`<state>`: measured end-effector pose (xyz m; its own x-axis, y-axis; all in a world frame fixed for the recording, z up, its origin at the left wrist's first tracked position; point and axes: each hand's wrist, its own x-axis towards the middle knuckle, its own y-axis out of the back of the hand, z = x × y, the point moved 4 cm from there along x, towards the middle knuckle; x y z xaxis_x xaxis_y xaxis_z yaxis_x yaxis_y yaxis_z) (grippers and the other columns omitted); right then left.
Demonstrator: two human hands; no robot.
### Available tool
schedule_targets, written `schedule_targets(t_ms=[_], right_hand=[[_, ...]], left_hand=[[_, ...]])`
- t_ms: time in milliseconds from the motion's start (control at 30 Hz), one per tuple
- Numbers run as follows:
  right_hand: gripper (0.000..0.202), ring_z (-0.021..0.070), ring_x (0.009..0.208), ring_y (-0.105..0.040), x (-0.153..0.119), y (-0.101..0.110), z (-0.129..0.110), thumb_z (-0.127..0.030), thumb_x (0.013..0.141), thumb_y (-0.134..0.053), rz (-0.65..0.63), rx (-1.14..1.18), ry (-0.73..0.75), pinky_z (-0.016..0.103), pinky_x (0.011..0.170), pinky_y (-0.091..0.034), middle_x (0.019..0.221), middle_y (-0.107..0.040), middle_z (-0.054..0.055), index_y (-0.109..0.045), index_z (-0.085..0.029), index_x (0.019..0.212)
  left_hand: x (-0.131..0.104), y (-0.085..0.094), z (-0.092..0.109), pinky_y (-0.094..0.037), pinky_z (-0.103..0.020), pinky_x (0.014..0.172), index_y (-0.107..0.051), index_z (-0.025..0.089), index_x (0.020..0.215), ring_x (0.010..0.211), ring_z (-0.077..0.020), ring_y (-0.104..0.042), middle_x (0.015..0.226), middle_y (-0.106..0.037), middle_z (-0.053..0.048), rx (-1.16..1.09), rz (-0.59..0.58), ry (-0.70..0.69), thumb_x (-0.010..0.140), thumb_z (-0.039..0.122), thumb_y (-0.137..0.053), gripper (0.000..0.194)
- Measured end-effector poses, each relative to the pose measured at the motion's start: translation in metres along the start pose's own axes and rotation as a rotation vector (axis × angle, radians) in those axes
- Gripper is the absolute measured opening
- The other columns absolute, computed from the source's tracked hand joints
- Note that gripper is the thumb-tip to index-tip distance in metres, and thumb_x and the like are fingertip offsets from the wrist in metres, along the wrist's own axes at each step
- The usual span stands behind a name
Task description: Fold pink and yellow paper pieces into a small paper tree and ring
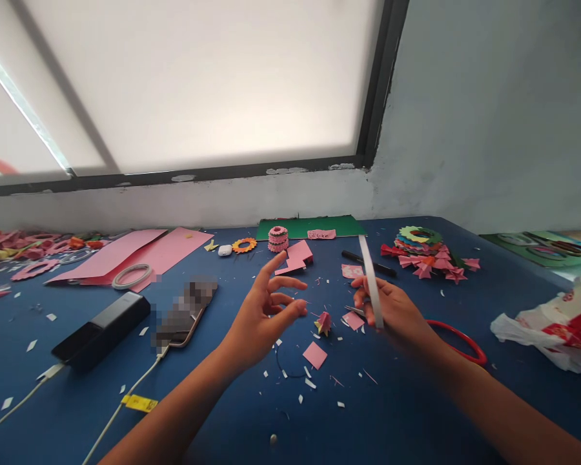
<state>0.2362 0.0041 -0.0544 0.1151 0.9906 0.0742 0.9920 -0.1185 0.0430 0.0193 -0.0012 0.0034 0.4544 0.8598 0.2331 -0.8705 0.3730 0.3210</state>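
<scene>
My left hand (266, 310) is raised over the blue table (232, 413), fingers apart with nothing between them. Pinched in my right hand (390, 303) is a narrow white strip (370, 278) that stands upright past the fingers. Red-handled scissors (465, 345) show beside my right wrist; their blades seem to emerge by the fingertips, and whether the hand touches them I cannot tell. Between my hands sits a small folded pink paper flower (323, 323). A flat pink paper square (314, 355) lies in front of it, and another pink piece (353, 320) is near my right fingers.
White scraps are scattered about. On the left lie a phone (186, 313), a black device (101, 329), a tape roll (132, 276) and pink sheets (111, 255). Behind are stacked pink rings (277, 239), a green board (295, 228) and a black pen (377, 265). Paper flowers (436, 261) and a plastic bag (556, 329) are right.
</scene>
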Motion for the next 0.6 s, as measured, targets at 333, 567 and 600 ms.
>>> schedule_targets(t_ms=[333,567,600], right_hand=[[0.033,0.0092,0.056,-0.056,0.053,0.054,0.035,-0.043,0.095,-0.046,-0.048,-0.424,-0.161,0.024,0.052,-0.048,0.078,-0.061,0.000,-0.059,-0.014,0.098],[0.027,0.0207,0.093,-0.062,0.065,0.102,0.040,-0.035,0.093,-0.053,0.029,-0.862,-0.129,0.041,0.081,-0.051,0.110,-0.062,0.008,-0.059,-0.016,0.110],[0.030,0.0241,0.099,-0.060,0.058,0.103,0.038,-0.037,0.094,-0.050,0.060,-0.900,-0.089,0.045,0.084,-0.049,0.113,-0.061,0.011,-0.058,-0.015,0.113]], left_hand=[[0.021,-0.050,-0.051,-0.047,-0.045,0.091,-0.048,0.016,0.129,0.104,-0.0288,-0.061,0.111,-0.067,-0.011,0.639,-0.186,0.019,0.080,0.029,-0.062,0.053],[0.055,-0.044,-0.053,-0.052,-0.032,0.079,-0.051,0.017,0.124,0.089,-0.0200,-0.066,0.097,-0.070,-0.005,0.751,-0.156,0.028,0.085,0.024,-0.058,0.040],[0.062,-0.037,-0.053,-0.052,-0.034,0.082,-0.050,0.016,0.125,0.091,-0.0200,-0.065,0.100,-0.069,-0.006,0.777,-0.121,0.034,0.086,0.024,-0.058,0.040]])
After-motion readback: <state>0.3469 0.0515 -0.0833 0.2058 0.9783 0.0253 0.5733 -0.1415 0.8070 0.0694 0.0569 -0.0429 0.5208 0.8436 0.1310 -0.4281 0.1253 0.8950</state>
